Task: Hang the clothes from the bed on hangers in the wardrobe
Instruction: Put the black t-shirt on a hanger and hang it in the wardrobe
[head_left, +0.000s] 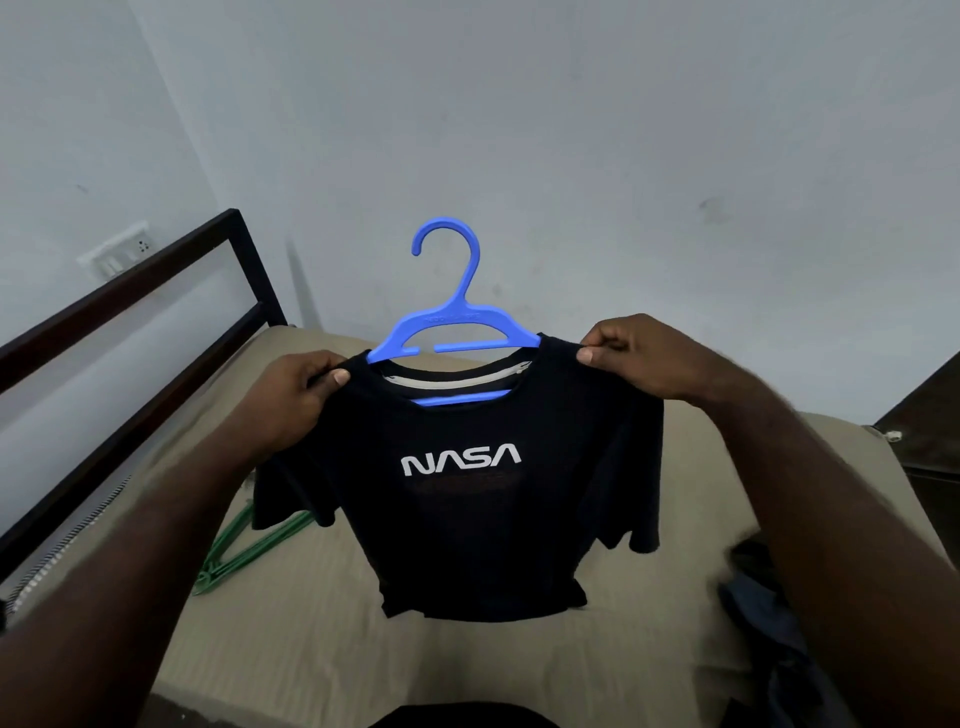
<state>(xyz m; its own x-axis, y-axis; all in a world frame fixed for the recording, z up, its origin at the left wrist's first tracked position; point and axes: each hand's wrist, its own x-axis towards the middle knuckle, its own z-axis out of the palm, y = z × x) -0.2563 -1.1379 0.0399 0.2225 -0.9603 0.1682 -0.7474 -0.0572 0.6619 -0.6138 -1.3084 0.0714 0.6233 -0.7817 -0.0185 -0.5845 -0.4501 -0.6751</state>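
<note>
Noted nearest, at right on bed (311, 649): heap of dark clothes (763, 613), not yet hung. Left of centre: green hangers (244, 551) lying flat, spare. Held up above mattress: black T-shirt (467, 519), already on blue hanger (452, 317). Pinched at each shoulder, thumb against curled fingers, by left hand (298, 395) and right hand (631, 358); judged to square fabric on hanger arms. Hook free, upright. Bounded left by dark bed rail (130, 291); open room ahead up to wall. Wardrobe not identified.
</note>
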